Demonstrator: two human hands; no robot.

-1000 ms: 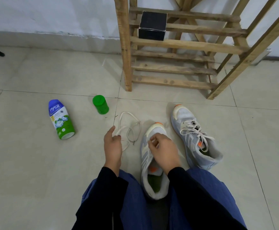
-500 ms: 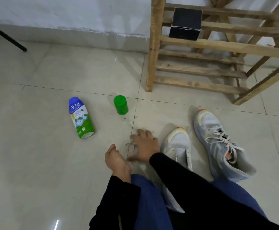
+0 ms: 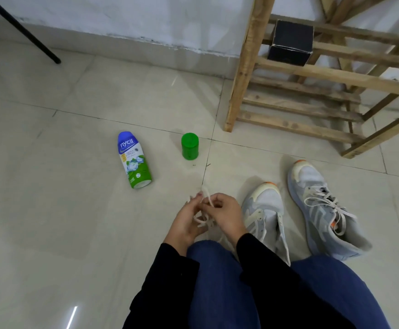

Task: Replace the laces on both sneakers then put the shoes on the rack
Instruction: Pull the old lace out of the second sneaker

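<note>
Both hands, left [image 3: 184, 222] and right [image 3: 227, 216], pinch a loose lace [image 3: 205, 218]. The unlaced shoe [image 3: 266, 214] lies just beside them at 3 o'clock (the laced shoe [image 3: 324, 207] beyond it).

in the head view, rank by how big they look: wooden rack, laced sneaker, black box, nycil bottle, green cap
1. wooden rack
2. laced sneaker
3. black box and nycil bottle look alike; the box sits farther off, so unranked
4. green cap
</note>
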